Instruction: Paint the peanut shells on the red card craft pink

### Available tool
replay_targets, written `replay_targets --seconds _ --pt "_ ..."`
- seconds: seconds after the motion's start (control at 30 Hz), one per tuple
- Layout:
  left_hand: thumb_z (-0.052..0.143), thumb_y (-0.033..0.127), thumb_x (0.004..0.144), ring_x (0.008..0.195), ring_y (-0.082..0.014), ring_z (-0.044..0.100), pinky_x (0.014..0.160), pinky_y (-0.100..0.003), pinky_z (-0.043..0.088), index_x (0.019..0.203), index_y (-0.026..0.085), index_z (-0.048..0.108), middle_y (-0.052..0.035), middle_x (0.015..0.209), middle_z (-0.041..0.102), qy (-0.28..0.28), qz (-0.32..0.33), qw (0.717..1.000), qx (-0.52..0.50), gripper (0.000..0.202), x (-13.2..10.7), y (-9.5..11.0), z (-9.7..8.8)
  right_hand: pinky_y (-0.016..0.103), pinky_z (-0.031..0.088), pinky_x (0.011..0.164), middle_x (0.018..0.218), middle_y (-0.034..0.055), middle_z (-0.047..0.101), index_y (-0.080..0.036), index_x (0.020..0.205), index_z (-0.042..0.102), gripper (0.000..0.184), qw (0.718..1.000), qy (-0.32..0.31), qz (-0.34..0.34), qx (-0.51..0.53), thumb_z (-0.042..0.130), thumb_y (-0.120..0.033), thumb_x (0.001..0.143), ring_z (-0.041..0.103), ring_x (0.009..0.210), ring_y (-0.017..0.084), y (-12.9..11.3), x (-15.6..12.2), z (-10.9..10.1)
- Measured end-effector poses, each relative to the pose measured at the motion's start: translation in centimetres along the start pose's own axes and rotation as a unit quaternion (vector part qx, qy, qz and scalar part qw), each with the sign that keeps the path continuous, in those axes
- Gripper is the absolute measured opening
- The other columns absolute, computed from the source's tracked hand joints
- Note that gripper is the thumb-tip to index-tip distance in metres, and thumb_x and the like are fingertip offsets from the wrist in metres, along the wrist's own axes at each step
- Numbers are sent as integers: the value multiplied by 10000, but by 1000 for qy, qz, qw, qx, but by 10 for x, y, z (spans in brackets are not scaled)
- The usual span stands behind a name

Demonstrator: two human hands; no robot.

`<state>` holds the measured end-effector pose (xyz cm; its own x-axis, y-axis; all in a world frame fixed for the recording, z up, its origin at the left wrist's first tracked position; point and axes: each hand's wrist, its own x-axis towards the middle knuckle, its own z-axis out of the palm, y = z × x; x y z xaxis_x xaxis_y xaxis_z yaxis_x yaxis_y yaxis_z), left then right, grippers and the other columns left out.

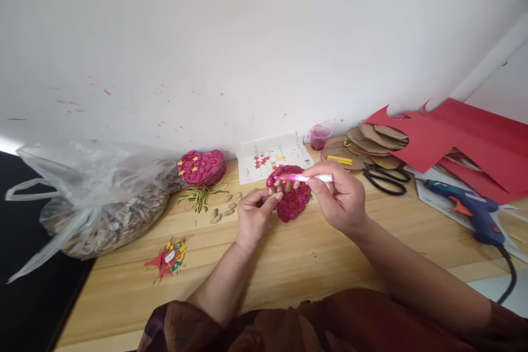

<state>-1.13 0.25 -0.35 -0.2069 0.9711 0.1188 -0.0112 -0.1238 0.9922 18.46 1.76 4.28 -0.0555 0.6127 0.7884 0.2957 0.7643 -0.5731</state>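
My left hand [256, 214] grips the left edge of a round craft piece [293, 204] covered in peanuts, most of them painted magenta. A few peanuts near its upper middle still show bare tan shell. In my right hand [339, 192] is a white-handled paintbrush [311, 177], held between thumb and fingers. Its pink-stained tip lies over the upper left of the piece; whether it touches a peanut I cannot tell. A clear cup of magenta paint [319, 137] stands behind, against the wall. Several loose peanuts [225, 211] lie to the left of my left hand.
Left are a plastic bag of shells [119, 220], a finished-looking magenta stack with yellow stars [202, 168] and colored scraps [169, 258]. A sheet with stars [247, 168] lies behind. Right are cardboard discs [375, 140], black scissors [385, 180], red paper [449, 137] and a blue glue gun [466, 198].
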Motion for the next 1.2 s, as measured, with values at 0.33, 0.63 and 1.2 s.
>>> replay_targets --seconds 0.33,0.63,1.2 --pt "873 371 765 603 -154 569 606 -284 481 789 214 856 -10 655 675 11 75 996 53 160 0 3 -3 355 537 788 922 27 752 -238 1064 727 138 1000 6 -14 11 654 -174 966 670 842 186 -4 -1 -1" --pt "848 296 822 574 -169 588 607 -296 472 785 255 866 -4 615 713 29 186 974 128 58 -2 16 -4 369 514 810 924 27 750 -237 1079 727 206 999 7 -38 25 648 -102 946 648 863 187 -13 -1 -3" --pt "825 286 850 556 -150 587 577 -266 481 769 235 853 1 597 706 22 223 963 147 100 -1 14 -5 365 505 809 921 25 749 -236 1094 727 237 998 -3 -60 26 661 -82 926 636 865 189 -13 0 -4"
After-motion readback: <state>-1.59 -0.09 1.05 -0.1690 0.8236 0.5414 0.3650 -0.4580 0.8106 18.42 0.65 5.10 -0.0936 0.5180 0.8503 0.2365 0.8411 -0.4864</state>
